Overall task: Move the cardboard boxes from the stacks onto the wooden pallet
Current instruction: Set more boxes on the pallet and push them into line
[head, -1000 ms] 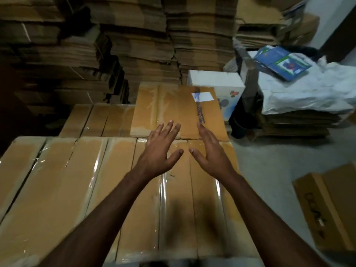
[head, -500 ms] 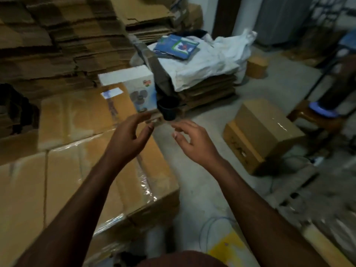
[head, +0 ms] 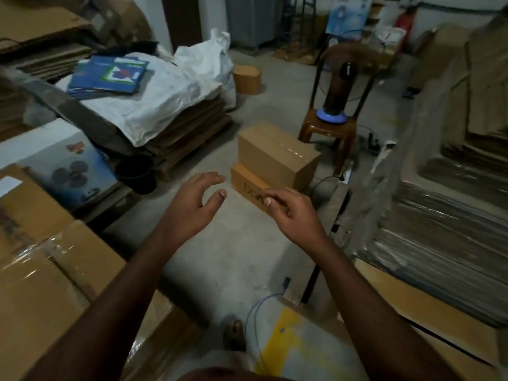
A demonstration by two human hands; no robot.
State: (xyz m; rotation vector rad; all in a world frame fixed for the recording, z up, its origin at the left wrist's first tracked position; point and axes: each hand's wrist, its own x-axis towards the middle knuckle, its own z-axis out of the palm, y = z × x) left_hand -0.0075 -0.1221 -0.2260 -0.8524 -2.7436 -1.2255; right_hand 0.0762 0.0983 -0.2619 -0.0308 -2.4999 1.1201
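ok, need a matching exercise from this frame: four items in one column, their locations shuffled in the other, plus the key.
Items:
1. black table fan with blue base
2. blue printed booklets
3. taped brown cardboard box
4. black plastic bucket

Places:
A. on the white sheet over the flat cardboard pile
B. on the floor beside the fan-printed carton
C. on the brown plastic chair
D. stacked on a lower carton, beyond the two empty hands

Pairs: 1-C, 2-A, 3-D, 4-B

Both hands — left hand (head: 189,206), right hand (head: 292,213) — seemingly empty above floor (head: 233,257).
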